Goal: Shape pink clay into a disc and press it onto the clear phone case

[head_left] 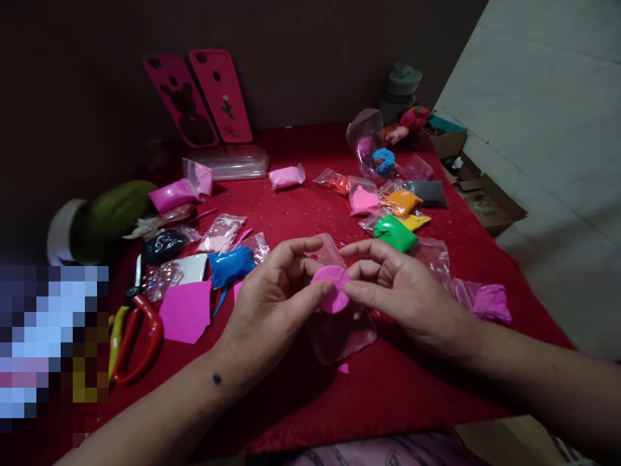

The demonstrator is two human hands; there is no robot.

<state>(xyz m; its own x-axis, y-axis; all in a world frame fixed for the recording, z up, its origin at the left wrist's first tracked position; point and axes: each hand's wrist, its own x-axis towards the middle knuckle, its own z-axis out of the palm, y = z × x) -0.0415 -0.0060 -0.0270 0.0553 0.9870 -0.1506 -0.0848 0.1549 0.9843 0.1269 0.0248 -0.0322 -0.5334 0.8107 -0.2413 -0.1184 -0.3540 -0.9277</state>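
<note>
Two bare forearms reach in from the near edge of a red cloth-covered table (301, 207). Between them, near the middle of the surface, the left hand (272, 301) and right hand (402, 288) meet, fingertips pinched together on a flattened pink clay disc (331, 289) held just above a clear plastic sheet (342, 336).

Toward the left edge lie red-handled scissors (140, 330), then a pink paper cut-out (185, 310), a black clay packet (163, 244) and a blue clay packet (231, 265). Two pink phone cases (204, 97) lean at the far left corner. Toward the right lie green (395, 233), orange (400, 202) and pink (363, 200) packets, and an opened pink bag (485, 301) by the right edge.

Judging by this, the clay is already pressed thin and round; shaping seems underway, and most packets look unopened.
</note>
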